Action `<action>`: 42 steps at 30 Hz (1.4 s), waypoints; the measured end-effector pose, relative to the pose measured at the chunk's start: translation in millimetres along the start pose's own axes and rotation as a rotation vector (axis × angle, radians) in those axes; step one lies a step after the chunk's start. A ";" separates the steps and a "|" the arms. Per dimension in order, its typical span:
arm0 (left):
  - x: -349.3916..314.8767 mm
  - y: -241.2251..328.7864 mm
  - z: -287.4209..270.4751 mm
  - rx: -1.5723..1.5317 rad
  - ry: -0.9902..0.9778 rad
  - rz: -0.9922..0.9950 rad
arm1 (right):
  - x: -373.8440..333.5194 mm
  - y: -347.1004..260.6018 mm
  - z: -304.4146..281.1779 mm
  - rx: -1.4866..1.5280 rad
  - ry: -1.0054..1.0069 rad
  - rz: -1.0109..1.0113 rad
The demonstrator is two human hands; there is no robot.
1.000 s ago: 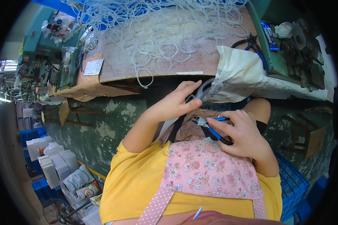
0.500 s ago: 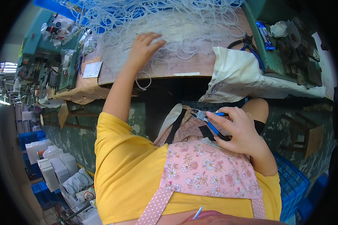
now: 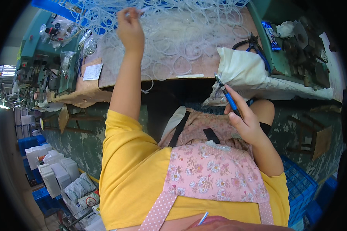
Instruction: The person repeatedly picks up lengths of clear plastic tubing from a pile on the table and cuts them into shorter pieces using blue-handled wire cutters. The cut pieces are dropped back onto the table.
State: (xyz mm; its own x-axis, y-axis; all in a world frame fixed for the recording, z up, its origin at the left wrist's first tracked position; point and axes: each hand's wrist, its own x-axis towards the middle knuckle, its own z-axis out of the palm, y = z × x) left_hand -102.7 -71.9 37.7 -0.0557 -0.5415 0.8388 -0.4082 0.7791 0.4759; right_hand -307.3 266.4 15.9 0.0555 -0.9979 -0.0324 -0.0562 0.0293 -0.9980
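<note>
- So, left hand (image 3: 130,32) is nearer the tubing loops (image 3: 177,13); can't tell if its grip holds any.
- Right hand (image 3: 246,121) grasps blue-handled pliers (image 3: 230,99), long axis tableward.

Honestly can't make out a single word here. There's a white paper slip (image 3: 92,72) at 10 o'clock with rows of tiny dark print, way too small to read. Blue wrapper (image 3: 271,36) near 2 o'clock has pale markings, same deal. White pack (image 3: 89,200) between 7 and 8 shows coloured print, also illegible.
</note>
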 end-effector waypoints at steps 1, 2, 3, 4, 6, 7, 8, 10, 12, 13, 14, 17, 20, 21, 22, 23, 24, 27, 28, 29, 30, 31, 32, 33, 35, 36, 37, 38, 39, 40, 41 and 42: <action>10.5 -1.1 3.1 -0.315 0.055 -0.126 | 1.2 0.8 0.2 0.006 -0.003 -0.004; 17.3 -1.7 3.3 -0.639 0.087 -0.231 | 1.7 1.4 1.0 0.014 -0.009 -0.003; 18.6 -0.5 3.6 -0.690 0.063 -0.427 | 2.1 2.4 1.9 0.066 -0.021 0.022; 21.3 1.5 1.9 -0.754 -0.019 -0.602 | 3.5 4.4 2.5 0.115 -0.033 0.041; 16.0 13.0 -1.9 -0.939 -0.217 -0.848 | 6.9 10.9 4.9 0.294 -0.043 0.055; 8.4 22.7 -4.2 -1.092 -0.304 -0.927 | 8.6 15.2 7.1 0.425 -0.042 0.049; -2.3 35.2 -6.6 -1.217 -0.303 -0.973 | 9.7 19.8 9.4 0.557 -0.038 0.042; -30.9 66.7 -11.9 -1.263 -0.220 -1.079 | 7.8 27.4 14.9 0.686 -0.040 0.021; -62.4 99.4 -16.7 -1.267 -0.116 -1.085 | 4.3 31.5 19.5 0.746 -0.039 0.039; -73.4 111.6 -17.5 -1.180 -0.070 -1.106 | 3.4 31.7 20.6 0.738 -0.041 0.064; -82.4 121.5 -18.0 -1.154 -0.017 -1.102 | 2.3 29.8 20.4 0.734 -0.047 0.064; -95.8 138.0 -30.0 -1.273 -0.007 -1.040 | 0.6 14.6 17.9 0.645 -0.010 0.115; -101.4 146.1 -39.8 -1.448 -0.049 -0.988 | -1.6 -7.6 16.7 -0.162 0.043 -0.039; -103.8 149.0 -41.2 -1.497 -0.035 -0.967 | -2.5 -14.3 18.0 -0.319 0.052 -0.134; -106.1 152.1 -42.1 -1.515 -0.008 -0.970 | -3.1 -19.8 20.3 -0.442 0.055 -0.223; -107.6 154.6 -42.9 -1.549 0.026 -0.966 | -3.3 -24.2 22.3 -0.580 0.056 -0.313; -108.9 157.2 -43.0 -1.584 0.060 -0.959 | -3.3 -27.5 24.2 -0.720 0.057 -0.404; -110.6 165.1 -44.8 -1.530 0.129 -0.894 | -4.6 -33.5 28.7 -0.836 0.053 -0.424; -110.2 167.0 -45.7 -1.500 0.146 -0.851 | -4.9 -34.6 28.9 -0.867 0.050 -0.430; -109.3 168.3 -46.2 -1.466 0.144 -0.834 | -5.9 -35.9 29.0 -0.869 0.036 -0.426; -108.5 169.4 -47.0 -1.445 0.143 -0.804 | -6.8 -37.0 29.0 -0.879 0.027 -0.427; -107.8 170.3 -47.8 -1.422 0.141 -0.775 | -7.0 -37.5 29.5 -0.893 0.028 -0.442; -107.2 170.9 -48.6 -1.425 0.140 -0.767 | -7.3 -38.1 29.7 -0.885 0.022 -0.431; -106.9 171.3 -49.2 -1.429 0.137 -0.759 | -7.4 -38.4 29.9 -0.883 0.029 -0.433; -107.3 171.9 -49.8 -1.436 0.134 -0.753 | -7.7 -38.7 30.3 -0.877 0.034 -0.429; -107.7 172.2 -49.9 -1.439 0.134 -0.755 | -8.0 -38.5 30.3 -0.873 0.031 -0.422; -108.1 172.4 -50.0 -1.440 0.151 -0.768 | -8.6 -38.2 30.2 -0.881 0.028 -0.413; -108.0 172.5 -50.0 -1.440 0.132 -0.759 | -9.0 -37.6 30.1 -0.865 0.023 -0.411; -107.7 172.4 -49.9 -1.439 0.130 -0.761 | -9.5 -36.9 29.9 -0.861 0.017 -0.406; -106.9 172.0 -49.9 -1.446 0.125 -0.764 | -9.7 -36.0 29.6 -0.870 0.008 -0.395; -105.3 171.0 -50.2 -1.459 0.064 -0.789 | -9.6 -34.8 29.2 -0.869 0.010 -0.408; -103.2 169.2 -51.0 -1.479 0.000 -0.815 | -9.0 -33.4 28.7 -0.880 0.007 -0.416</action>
State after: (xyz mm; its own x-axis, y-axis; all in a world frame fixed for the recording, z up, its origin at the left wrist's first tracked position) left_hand -119.5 131.9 45.0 -0.2760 -0.9230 0.2679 0.8140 -0.0763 0.5758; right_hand -277.3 276.1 48.0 0.2334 -0.9192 0.3171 -0.7588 -0.3761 -0.5317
